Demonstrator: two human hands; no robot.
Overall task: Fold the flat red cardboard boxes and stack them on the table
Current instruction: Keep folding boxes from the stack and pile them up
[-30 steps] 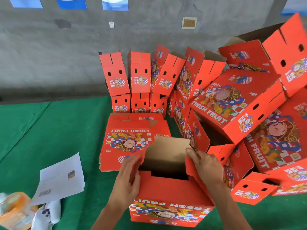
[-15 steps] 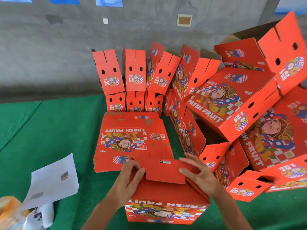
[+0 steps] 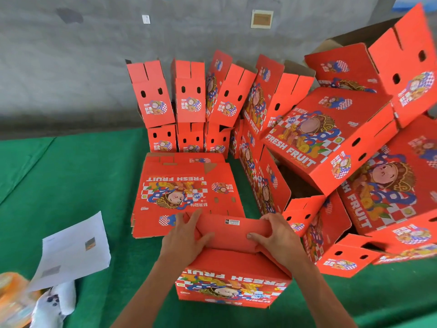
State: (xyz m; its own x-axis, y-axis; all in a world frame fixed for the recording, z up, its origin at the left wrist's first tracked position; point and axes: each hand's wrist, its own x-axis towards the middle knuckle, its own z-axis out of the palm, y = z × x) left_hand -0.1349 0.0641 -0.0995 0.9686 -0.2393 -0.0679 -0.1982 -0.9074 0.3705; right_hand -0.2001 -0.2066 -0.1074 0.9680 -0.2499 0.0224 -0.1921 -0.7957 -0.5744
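Box (image 3: pixel 233 278) under assembly stands on the green surface (image 3: pixel 71 185), nearest the person. Left hand (image 3: pixel 186 235) and right hand (image 3: pixel 275 235) both rest on its top flap (image 3: pixel 233 230), fingers curled over the flap's ends, thumbs pressing it. Just behind the box lies a stack of flat boxes (image 3: pixel 186 188). Folded boxes (image 3: pixel 331 138) are piled to its right. Sheet of paper (image 3: pixel 73 249) lies to its left.
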